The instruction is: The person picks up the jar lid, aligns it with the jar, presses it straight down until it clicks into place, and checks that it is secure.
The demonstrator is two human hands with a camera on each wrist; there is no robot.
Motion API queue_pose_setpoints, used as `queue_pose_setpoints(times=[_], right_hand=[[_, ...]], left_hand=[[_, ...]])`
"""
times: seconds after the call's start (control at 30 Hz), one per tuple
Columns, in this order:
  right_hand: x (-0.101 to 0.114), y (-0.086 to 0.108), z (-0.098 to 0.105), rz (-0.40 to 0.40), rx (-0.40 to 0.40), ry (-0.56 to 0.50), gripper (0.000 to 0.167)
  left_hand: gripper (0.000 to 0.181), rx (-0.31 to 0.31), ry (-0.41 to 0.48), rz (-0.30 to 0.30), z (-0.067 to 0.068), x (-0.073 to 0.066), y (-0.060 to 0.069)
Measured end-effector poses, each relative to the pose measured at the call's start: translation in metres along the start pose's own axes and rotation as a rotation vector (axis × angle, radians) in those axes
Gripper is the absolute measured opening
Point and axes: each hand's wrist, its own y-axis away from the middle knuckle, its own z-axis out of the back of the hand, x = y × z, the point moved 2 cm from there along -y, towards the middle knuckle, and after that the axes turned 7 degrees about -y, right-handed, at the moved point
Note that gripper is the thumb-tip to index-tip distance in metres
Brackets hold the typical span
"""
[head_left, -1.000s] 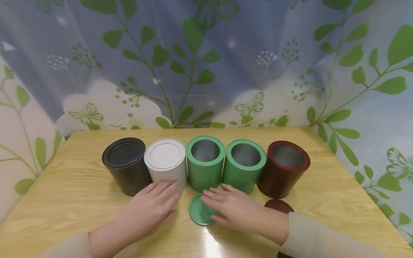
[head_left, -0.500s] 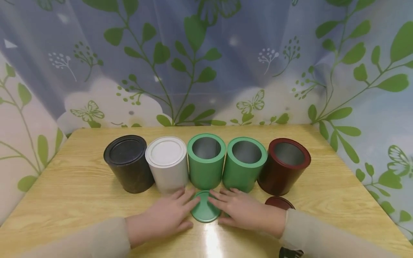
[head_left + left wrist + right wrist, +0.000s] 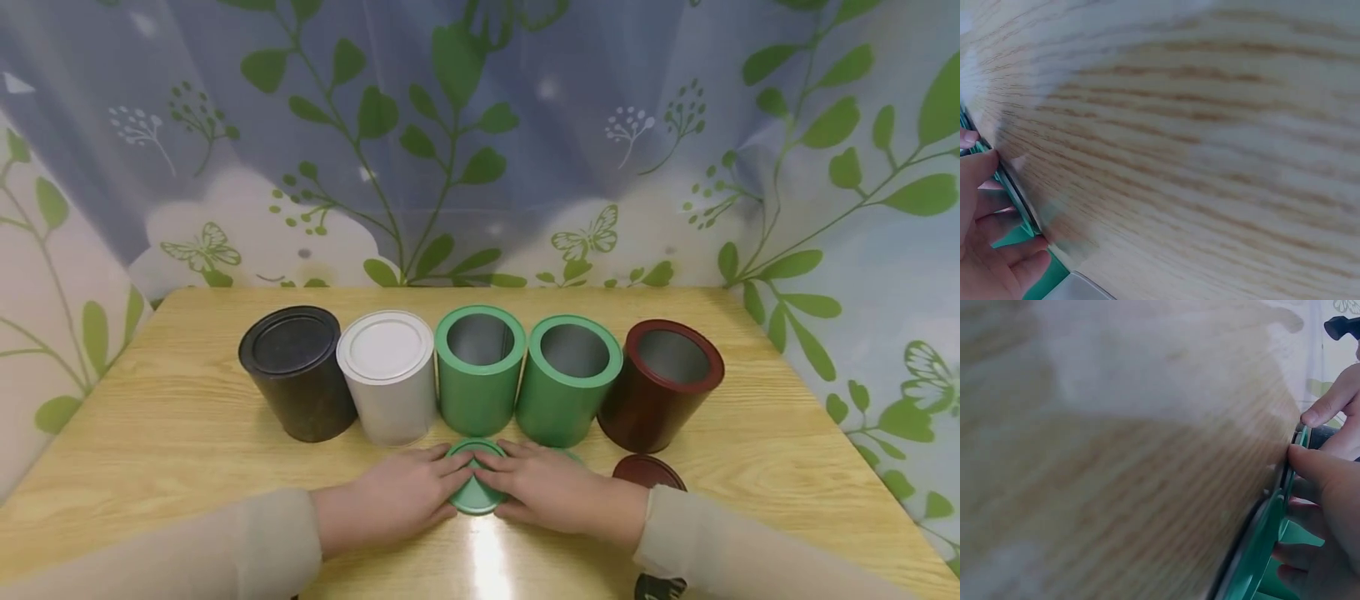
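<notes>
A round green lid (image 3: 478,500) lies in front of the green cans, between my two hands. My left hand (image 3: 397,493) grips its left side, with the thumb at the near rim and the fingers across the top. On the other side my right hand (image 3: 558,492) holds the lid likewise, its thumb (image 3: 1310,459) on the rim in the right wrist view. The fingertips of both hands almost meet. A second green lid (image 3: 573,457) is mostly hidden beneath my right hand. Behind them stand two uncovered green cans, one left (image 3: 478,400) and one right (image 3: 562,408).
A black can (image 3: 307,400) and a white can (image 3: 393,408), both lidded, stand at the left of the row. An uncovered dark red can (image 3: 652,408) ends it on the right, with a dark red lid (image 3: 647,471) before it. All are on the wooden table (image 3: 150,467).
My left hand has moved right and down from before the white can to the green lid. My right hand has stayed at the lid and shifted slightly; both hands now hold it.
</notes>
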Motion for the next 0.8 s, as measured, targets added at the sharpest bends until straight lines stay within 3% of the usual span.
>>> queue_pose_setpoints(times=[0.2, 0.43, 0.6, 0.8], right_hand=[[0.0, 0.001, 0.003, 0.023, -0.038, -0.03, 0.05], [0.0, 0.006, 0.012, 0.094, -0.184, -0.057, 0.044], [0.001, 0.011, 0.02, 0.16, -0.317, -0.042, 0.038], [0.003, 0.013, 0.031, 0.223, -0.46, -0.004, 0.038]], left_hand=[[0.046, -0.042, -0.025, -0.035, -0.001, 0.0, -0.002], [0.043, -0.086, 0.043, -0.047, 0.0, 0.004, 0.003], [0.044, -0.185, 0.072, -0.034, 0.008, 0.006, 0.006], [0.043, -0.333, 0.058, -0.029, 0.028, 0.009, 0.011]])
